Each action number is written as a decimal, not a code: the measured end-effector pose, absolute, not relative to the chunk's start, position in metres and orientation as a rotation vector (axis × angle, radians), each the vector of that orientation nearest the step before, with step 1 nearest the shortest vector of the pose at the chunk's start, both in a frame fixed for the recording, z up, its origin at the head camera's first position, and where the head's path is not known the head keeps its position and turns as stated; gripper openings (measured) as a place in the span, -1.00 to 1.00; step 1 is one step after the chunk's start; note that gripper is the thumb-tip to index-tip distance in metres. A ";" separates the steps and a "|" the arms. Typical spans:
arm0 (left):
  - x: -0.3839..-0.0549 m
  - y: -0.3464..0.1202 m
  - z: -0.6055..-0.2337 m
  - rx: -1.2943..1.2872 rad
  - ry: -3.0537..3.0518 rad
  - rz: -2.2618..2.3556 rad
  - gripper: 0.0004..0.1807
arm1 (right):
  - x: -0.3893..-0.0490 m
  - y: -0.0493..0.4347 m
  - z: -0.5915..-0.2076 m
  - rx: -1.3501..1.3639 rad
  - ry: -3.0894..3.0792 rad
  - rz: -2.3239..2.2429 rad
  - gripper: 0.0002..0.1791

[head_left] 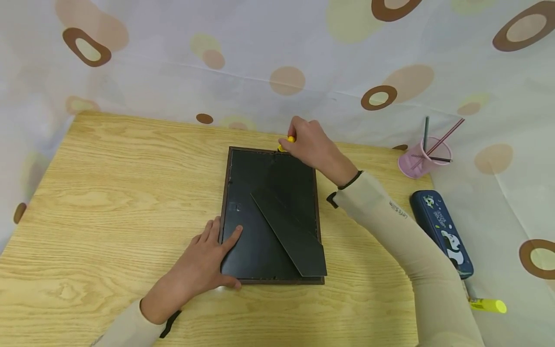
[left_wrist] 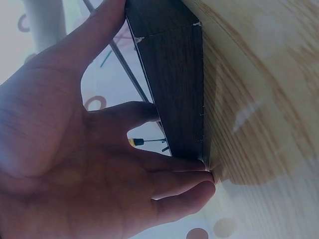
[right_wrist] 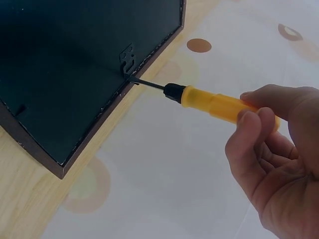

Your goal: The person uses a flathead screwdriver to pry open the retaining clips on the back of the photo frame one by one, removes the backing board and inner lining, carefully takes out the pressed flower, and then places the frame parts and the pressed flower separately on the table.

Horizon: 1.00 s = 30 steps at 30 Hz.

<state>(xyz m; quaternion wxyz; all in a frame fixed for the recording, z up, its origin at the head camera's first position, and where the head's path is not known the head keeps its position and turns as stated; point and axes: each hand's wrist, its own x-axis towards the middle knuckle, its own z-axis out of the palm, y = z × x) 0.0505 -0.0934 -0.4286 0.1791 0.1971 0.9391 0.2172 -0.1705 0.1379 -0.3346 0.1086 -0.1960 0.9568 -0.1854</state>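
A dark picture frame (head_left: 269, 217) lies face down on the wooden table, its black back panel up and its stand leg (head_left: 295, 241) angled across it. My right hand (head_left: 310, 144) pinches the yellow handle of a screwdriver (right_wrist: 214, 103) at the frame's far edge. In the right wrist view the blade tip meets a metal tab by the small hanger (right_wrist: 127, 59). My left hand (head_left: 204, 260) rests on the frame's near left corner, fingers spread along its side. The left wrist view shows the left fingers against the frame's side wall (left_wrist: 174, 89).
At the back right stands a pink pencil cup (head_left: 414, 164) with several pencils. A navy panda pencil case (head_left: 442, 231) lies along the right edge, a yellow highlighter (head_left: 487, 305) below it. Patterned cloth (head_left: 243, 62) hangs behind the table (head_left: 130, 193).
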 end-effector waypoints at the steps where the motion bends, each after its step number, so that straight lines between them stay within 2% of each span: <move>1: 0.050 -0.094 -0.428 0.552 2.655 0.615 0.29 | -0.171 0.137 -0.335 -0.575 2.819 -0.544 -0.72; 17: 0.046 -0.087 -0.428 0.579 2.628 0.617 0.27 | -0.162 0.163 -0.343 -0.452 2.913 -0.649 -0.70; 25: 0.044 -0.088 -0.427 0.585 2.635 0.602 0.27 | -0.163 0.172 -0.346 -0.153 2.827 -0.824 -0.68; 30: 0.044 -0.087 -0.427 0.587 2.631 0.610 0.27 | -0.163 0.179 -0.347 -0.123 2.838 -0.871 -0.67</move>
